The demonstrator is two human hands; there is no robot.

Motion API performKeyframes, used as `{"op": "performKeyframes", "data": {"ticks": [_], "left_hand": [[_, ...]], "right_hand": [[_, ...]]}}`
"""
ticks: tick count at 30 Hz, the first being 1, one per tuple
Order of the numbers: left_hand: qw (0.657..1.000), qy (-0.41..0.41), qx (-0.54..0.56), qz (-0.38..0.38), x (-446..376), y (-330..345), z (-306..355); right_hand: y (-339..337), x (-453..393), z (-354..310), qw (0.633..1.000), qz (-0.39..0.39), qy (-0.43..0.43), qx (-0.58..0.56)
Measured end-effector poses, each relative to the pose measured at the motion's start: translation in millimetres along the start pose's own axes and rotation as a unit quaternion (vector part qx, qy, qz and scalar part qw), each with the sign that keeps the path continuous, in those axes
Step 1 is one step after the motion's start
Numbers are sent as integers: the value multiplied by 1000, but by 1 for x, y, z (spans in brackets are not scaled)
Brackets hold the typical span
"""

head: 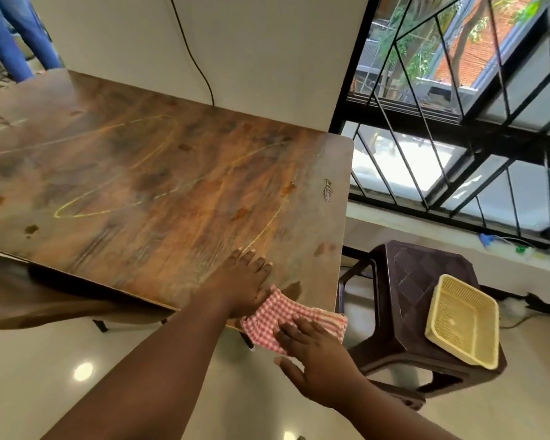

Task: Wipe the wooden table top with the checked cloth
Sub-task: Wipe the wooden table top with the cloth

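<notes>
Wiping looks barely begun, judging by the marks across the wooden table top (159,173): brown spots, a dark blot just beyond the cloth, and long yellowish looping lines.

Checked cloth (286,315) (red-and-white) sits crumpled at the near right corner of the table, with part of it hanging over the near edge. Right hand (315,350) lies flat on it, fingers straight and spread, thumb out to the side and off the cloth. It is pressing, not gripping. Left hand (245,281) is also flat, fingers straight and together, palm on bare wood just beside the cloth and touching its left edge.

Risks from here:
- Cloth slips off the edge. Much of it overhangs, and an open palm holds it by friction only, so a pull toward the body would likely drop it to the floor.
- Cloth bunches under the palm and only smears, leaving the far spots untouched.
- Yellow lines may be scratches or dried residue (can't tell), so a dry pass may not shift them.
- Wide sweep to the right could run off the corner toward the brown plastic stool (426,300) and the yellow basket (464,322) lying tilted on it, overhanging its edge.
- Black cable (200,74) drops behind the far edge and could snag on a long stroke.
</notes>
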State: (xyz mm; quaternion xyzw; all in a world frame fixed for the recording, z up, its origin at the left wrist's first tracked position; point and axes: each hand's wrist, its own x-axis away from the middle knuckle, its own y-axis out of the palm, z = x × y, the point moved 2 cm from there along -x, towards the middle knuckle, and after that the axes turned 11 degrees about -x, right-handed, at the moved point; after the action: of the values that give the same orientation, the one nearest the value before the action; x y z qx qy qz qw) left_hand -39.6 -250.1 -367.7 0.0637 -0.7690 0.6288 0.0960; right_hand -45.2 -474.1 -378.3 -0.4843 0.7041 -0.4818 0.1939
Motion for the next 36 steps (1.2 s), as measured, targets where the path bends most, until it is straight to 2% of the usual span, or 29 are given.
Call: {"op": "performKeyframes", "data": {"ticks": [5,10,14,21,25,31,34,36], "left_hand": [[1000,-21,2,-6,14,15,-4],[998,-69,3,-15,41,32,-20],[994,-101,24,-22,47,43,-25],[986,-153,67,-16,40,53,-24],[986,-151,71,-1,36,56,-21],[984,-159,84,20,38,60,-19],[983,-158,90,26,38,62,-19],[983,-156,96,31,38,62,-20]], "right_hand": [[-14,-8,15,999,27,35,-15],[-20,-44,15,990,62,110,-70],[-11,-61,7,996,13,86,-6],[6,-20,-4,1000,-27,9,1],[-9,5,12,1000,1,-16,19],[-26,-24,37,999,9,44,-7],[-30,-55,34,996,19,91,-2],[-26,-65,26,995,18,94,12]]}}
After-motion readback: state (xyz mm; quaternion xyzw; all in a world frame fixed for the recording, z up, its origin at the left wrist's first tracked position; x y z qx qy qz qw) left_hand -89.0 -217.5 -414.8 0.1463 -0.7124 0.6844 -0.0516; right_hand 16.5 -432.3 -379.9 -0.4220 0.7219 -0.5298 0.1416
